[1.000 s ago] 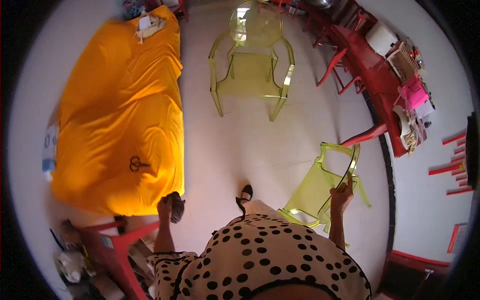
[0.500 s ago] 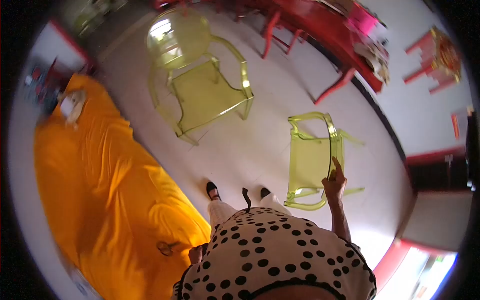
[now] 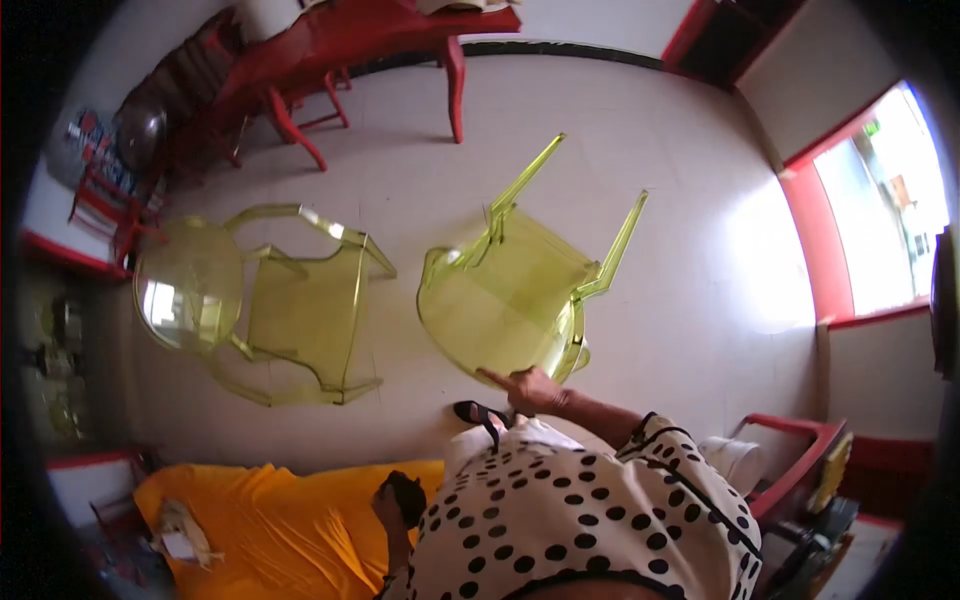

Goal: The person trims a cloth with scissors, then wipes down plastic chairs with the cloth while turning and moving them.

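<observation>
My right hand point(image 3: 535, 390) is closed on the rounded rim of a clear yellow-green plastic armchair point(image 3: 510, 290), its index finger stretched along the edge. The chair is tilted in front of my feet, with two long parts pointing up and right in the head view. My left hand point(image 3: 388, 508) is by my left side, its fingers closed round a dark bundle point(image 3: 405, 495) that looks like black cloth. Below that hand lies an orange cloth cover point(image 3: 300, 515). A matching armchair point(image 3: 305, 305) with an oval back stands upright to the left.
A long red table point(image 3: 370, 45) with curved legs stands along the far wall, with red stools beneath it. To the right is a bright doorway point(image 3: 885, 190). A white bucket point(image 3: 730, 462) and a red wooden chair point(image 3: 800, 430) are close on my right.
My view has turned to the right. The held armchair has swung round from my right side to in front of me, and the dark bundle in my left hand now shows.
</observation>
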{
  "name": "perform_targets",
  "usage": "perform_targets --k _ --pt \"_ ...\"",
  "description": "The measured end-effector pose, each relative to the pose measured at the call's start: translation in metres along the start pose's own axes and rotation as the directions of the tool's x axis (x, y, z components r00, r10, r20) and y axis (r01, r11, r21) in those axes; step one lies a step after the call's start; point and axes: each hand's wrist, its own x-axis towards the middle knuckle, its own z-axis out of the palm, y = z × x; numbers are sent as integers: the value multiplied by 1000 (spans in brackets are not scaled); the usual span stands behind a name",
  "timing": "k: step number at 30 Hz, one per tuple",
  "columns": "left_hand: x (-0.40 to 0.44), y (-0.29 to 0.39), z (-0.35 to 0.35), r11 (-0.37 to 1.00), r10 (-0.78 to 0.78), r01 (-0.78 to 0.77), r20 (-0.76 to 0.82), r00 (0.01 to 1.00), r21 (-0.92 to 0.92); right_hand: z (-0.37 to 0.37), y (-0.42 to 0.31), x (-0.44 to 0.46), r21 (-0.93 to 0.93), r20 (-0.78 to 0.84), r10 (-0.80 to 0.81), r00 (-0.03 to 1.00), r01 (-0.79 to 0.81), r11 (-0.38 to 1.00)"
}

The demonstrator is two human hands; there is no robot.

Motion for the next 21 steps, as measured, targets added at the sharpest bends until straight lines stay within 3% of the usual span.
perform_targets --k 2,4,6,7,8,9,12,14,15,21 --pt "14 46 2 993 115 -114 137 984 -20 23 -10 -1 61 -151 -160 975 171 983" --pt "24 77 15 958 285 -281 241 928 -51 52 -17 -3 -22 64 -77 995 79 997" --pt "8 128 28 942 254 -148 355 900 -300 95 -11 -3 -5 -49 -178 983 178 984" --pt "10 142 34 947 287 -203 368 884 -249 108 -15 1 -59 -254 -252 934 245 968" --pt "8 150 42 894 213 58 536 817 -444 118 -19 6 -128 -437 -325 839 300 945" --pt "9 161 46 914 200 58 570 797 -401 127 -25 -1 68 41 -126 991 123 990" --pt "58 159 57 971 185 -46 620 762 -234 161 -43 6 -38 18 -104 994 105 994" --pt "102 139 67 951 309 -215 663 682 -221 197 -46 18 -73 -122 -187 975 179 981" --pt "112 135 66 944 311 -304 654 690 -127 206 -49 18 -58 -63 -160 985 157 986" --pt "155 94 72 900 339 -434 675 655 -30 273 -62 31 -114 -62 -110 992 102 988"
